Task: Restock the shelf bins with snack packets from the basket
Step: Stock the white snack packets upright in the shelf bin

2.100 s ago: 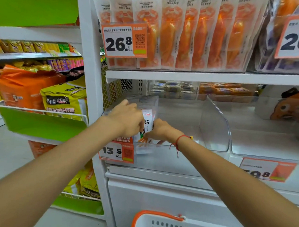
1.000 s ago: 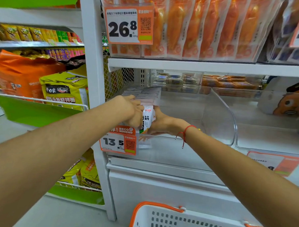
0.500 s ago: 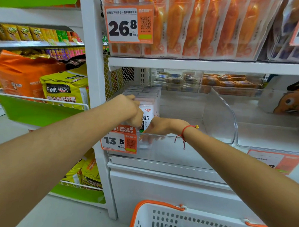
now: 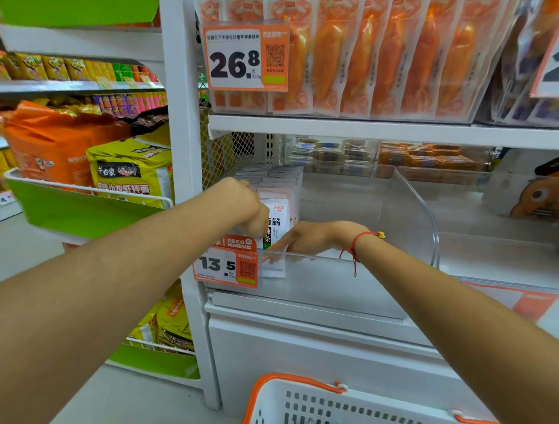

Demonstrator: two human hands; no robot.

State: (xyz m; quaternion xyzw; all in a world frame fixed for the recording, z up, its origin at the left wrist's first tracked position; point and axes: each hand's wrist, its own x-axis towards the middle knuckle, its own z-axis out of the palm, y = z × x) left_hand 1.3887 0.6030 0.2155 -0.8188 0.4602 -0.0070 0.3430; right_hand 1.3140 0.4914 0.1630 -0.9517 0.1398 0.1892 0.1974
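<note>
A row of white snack packets (image 4: 278, 212) stands upright at the left end of a clear plastic shelf bin (image 4: 409, 212). My left hand (image 4: 239, 204) curls over the front packet's top left and grips it. My right hand (image 4: 308, 237), with a red string on the wrist, lies over the bin's front rim, fingers straight and pointing left against the foot of the packets. The white basket (image 4: 328, 405) with an orange rim sits at the bottom of the view, a few packets inside it barely visible.
A price tag reading 13.5 (image 4: 226, 265) hangs on the bin front. Orange packets (image 4: 377, 57) fill the shelf above. A second clear bin (image 4: 503, 234) lies to the right. A white upright post (image 4: 181, 120) and green racks of noodle bags (image 4: 126, 173) stand at left.
My right hand has slid down from the packet's side to the bin rim, its fingers now stretched out. My left hand stays on the front packet. The row stands straighter.
</note>
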